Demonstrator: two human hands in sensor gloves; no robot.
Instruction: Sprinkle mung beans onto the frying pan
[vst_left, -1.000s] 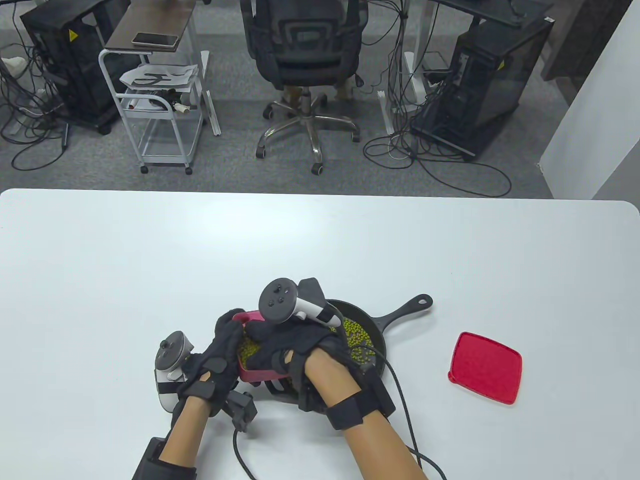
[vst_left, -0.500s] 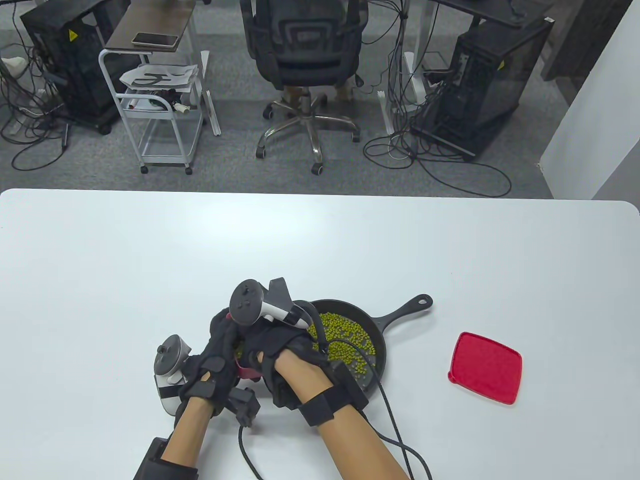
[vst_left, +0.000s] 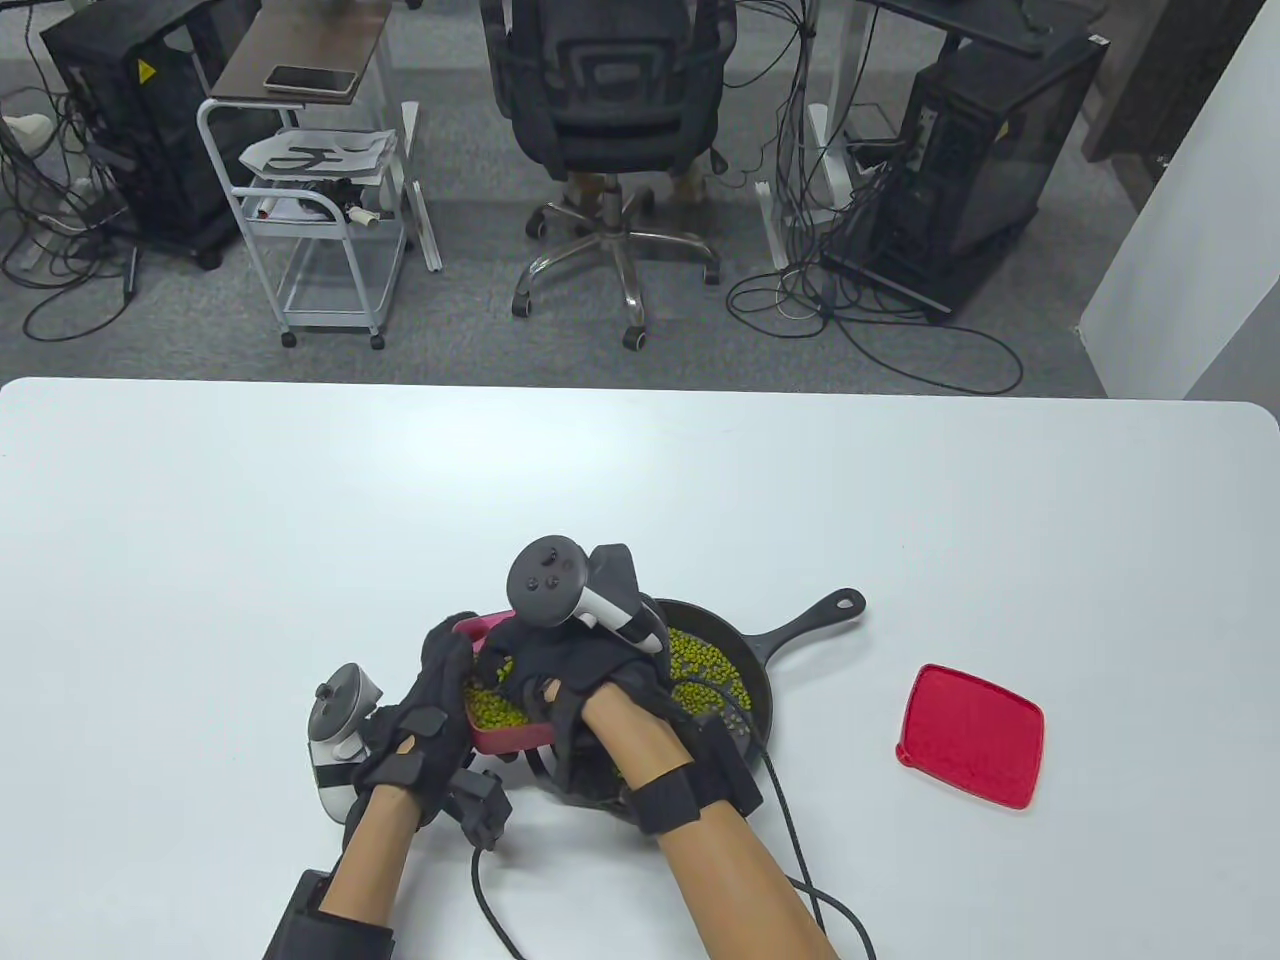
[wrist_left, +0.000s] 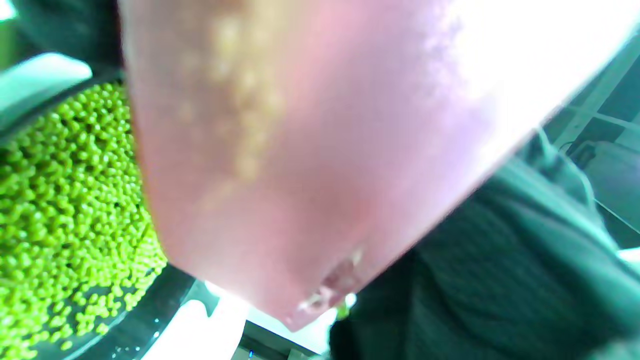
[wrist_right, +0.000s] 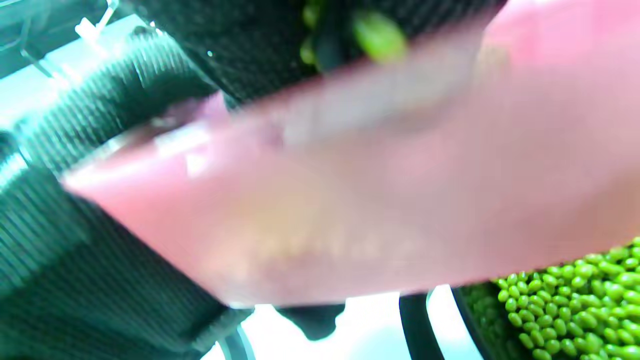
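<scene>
Currently, step in hand: right hand reaching into the pink container, judged as taking another pinch of beans.
Mung beans in container: small round green beans, loose, filling the visible floor of the container.
Container position: held above the table, over the near-left rim of the frying pan, tilted; its translucent pink wall fills both wrist views.
Left hand: grips the container's left wall, fingers curled over the rim.
Right hand state: fingers point down into the beans; whether they have pinched any cannot be told, fingertips hidden.
Key relation: pan lies directly right of the right hand, just beside the container; right hand is the nearer one.
Pan long axis: handle points far-right, away from both hands.
Beans in pan: 1 scattered layer already on the black floor.
Red lid: flat on the table, well apart to the right.
</scene>
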